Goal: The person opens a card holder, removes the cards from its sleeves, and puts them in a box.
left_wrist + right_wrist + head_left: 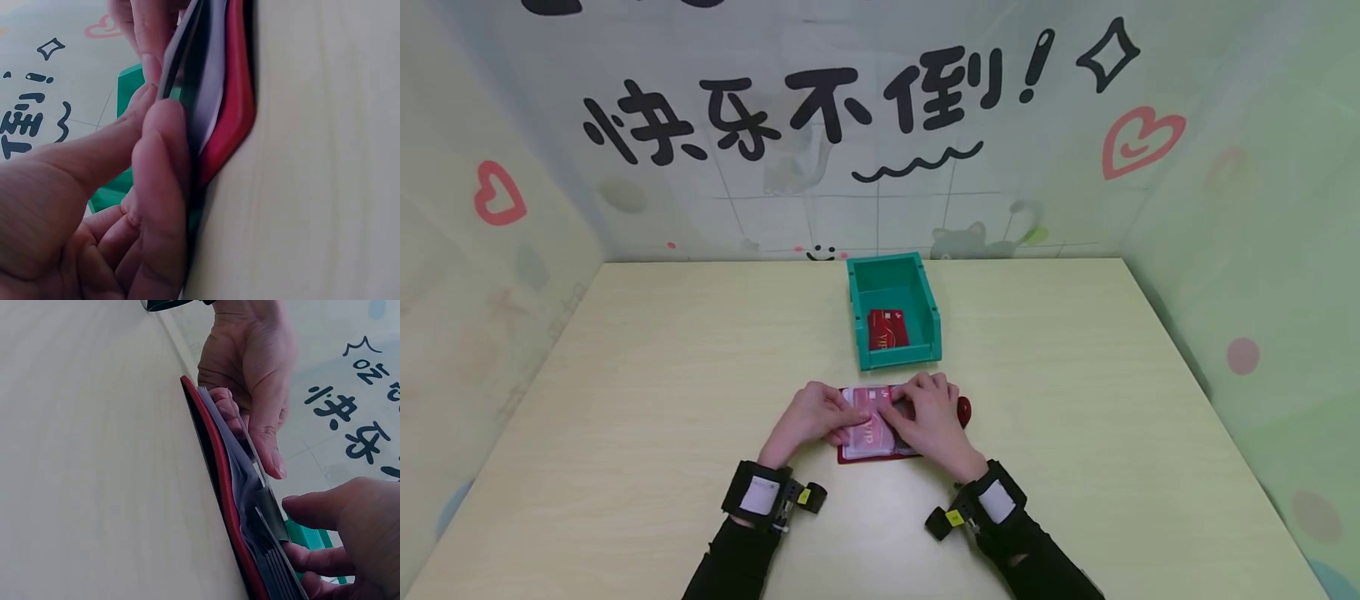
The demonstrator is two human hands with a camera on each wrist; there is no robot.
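A red card holder (871,435) lies open on the table (625,375), its clear sleeves showing a pink card. My left hand (820,414) pinches the sleeves at their left side, thumb on top and fingers underneath. My right hand (928,410) rests on the right side, with its fingers curled on the sleeve edges. The left wrist view shows the left hand (156,144) against the sleeves and the red cover (234,106). From the right wrist, I see the right hand (340,528), the left hand (253,369) and the cover (219,469).
A green open-fronted bin (857,321) stands just beyond the holder with a red card (887,329) lying in it. The holder's red closing tab (963,410) sticks out to the right. Printed walls enclose the table on three sides.
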